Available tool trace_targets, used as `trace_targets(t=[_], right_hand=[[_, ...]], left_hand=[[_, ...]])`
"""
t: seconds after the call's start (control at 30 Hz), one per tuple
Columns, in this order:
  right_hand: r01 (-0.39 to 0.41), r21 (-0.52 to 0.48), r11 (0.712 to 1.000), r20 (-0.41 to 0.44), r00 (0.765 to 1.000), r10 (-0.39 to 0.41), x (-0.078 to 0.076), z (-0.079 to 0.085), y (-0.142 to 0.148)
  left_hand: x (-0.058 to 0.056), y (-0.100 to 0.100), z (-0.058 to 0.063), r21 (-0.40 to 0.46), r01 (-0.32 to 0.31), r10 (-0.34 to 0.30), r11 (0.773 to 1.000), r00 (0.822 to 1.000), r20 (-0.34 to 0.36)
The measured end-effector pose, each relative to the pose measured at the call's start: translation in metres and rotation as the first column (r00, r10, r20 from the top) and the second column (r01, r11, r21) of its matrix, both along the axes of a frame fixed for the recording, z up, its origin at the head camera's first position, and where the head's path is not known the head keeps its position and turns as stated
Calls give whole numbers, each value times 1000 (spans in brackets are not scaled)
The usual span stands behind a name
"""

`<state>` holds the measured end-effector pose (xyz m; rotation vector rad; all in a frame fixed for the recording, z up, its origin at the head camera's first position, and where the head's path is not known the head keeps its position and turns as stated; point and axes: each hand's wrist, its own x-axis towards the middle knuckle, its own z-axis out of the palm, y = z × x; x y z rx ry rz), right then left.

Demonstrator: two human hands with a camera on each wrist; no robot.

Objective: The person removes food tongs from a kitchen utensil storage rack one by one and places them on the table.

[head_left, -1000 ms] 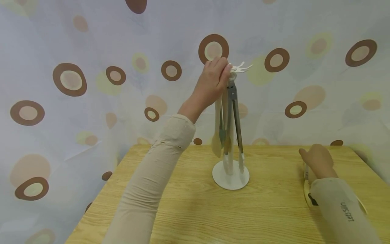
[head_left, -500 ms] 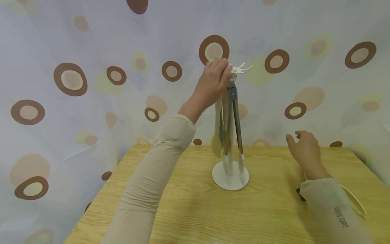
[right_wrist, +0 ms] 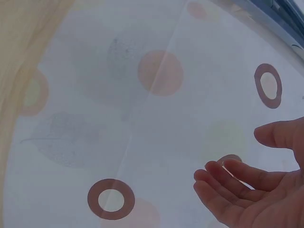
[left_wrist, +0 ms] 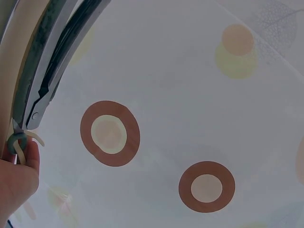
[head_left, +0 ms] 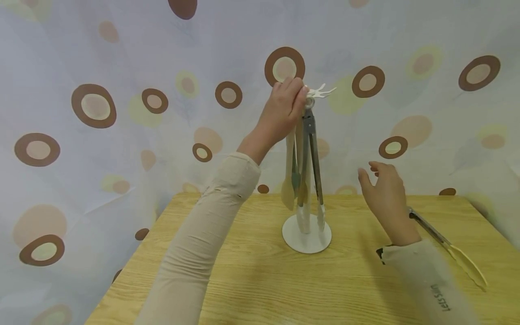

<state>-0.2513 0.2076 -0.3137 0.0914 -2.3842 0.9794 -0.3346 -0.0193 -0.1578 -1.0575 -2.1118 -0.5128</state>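
Noting the left hand (head_left: 283, 103) first: fingers curled over the top of the white stand (head_left: 306, 245), a branched white hook (head_left: 322, 92) poking out at its right

"What hangs there?"

"Grey tongs (head_left: 310, 124) with whitish tips, hung by a ring; a cream utensil (head_left: 288, 198) and a green utensil (head_left: 295, 178) left of them. Stand upright on the wooden table (head_left: 260, 289)"

"Right hand?"

"Right hand (head_left: 386, 198) in the air, right of the stand, well apart from the left. Thumb spread away from loosely bent fingers"

"Below it?"

"Yellow-tipped tongs (head_left: 438, 236) lying on the table's right side, dark end near the right wrist, yellow end toward the viewer. Small dark thing (head_left: 380, 254) at the right sleeve (head_left: 430, 282), mostly hidden; cannot tell what. Spotted cloth (head_left: 134, 54) behind"
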Motion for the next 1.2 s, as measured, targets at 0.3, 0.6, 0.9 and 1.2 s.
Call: trace_targets(t=[0.3, 0.6, 0.9, 1.2], right_hand=[[-41, -43, 998, -105, 994, 36, 7, 8, -26], [-88, -55, 995, -160, 984, 78, 6, 16, -48], [-123, -79, 989, -195, 975, 106, 7, 23, -76], [-86, -110, 990, -314, 948, 47, 3, 22, -96]], left_hand=[[0, 1, -1, 19, 19, -19, 1000, 1000, -17], [1, 1, -1, 3, 2, -2, 1000, 1000, -5], [1, 0, -1, 0, -1, 1, 1000, 1000, 0], [1, 0, -2, 6, 11, -11, 1000, 1000, -11]])
